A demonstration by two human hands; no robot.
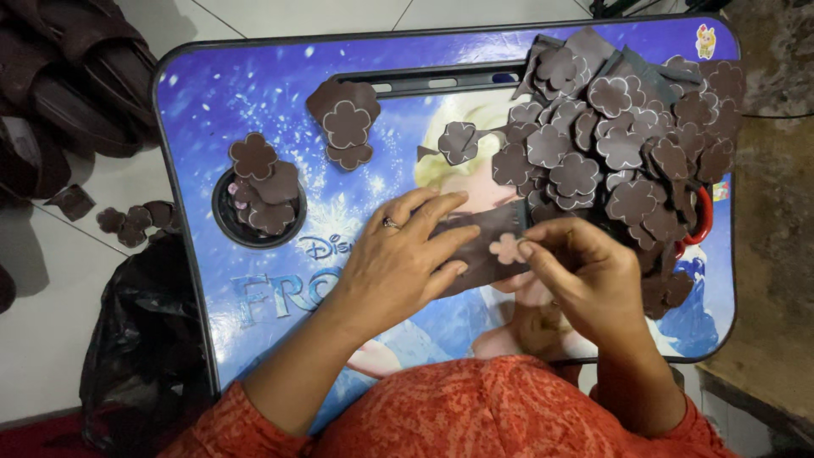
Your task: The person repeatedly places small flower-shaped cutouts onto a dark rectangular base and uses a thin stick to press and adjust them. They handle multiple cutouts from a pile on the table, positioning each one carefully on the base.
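Here, flower cutout [508,248] (pale) between hands

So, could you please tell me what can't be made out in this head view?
- Brown sheet: mostly hidden under the left hand.
- Right hand: its palm side and grip are turned away.
- Red ring: mostly buried under the flower pile.
- Cup hole: its depth is hidden by flower cutouts.

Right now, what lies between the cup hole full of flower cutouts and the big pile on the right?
In the head view, between the cup hole and the big pile lie a small stack of cutouts, one loose flower and bare blue tabletop.
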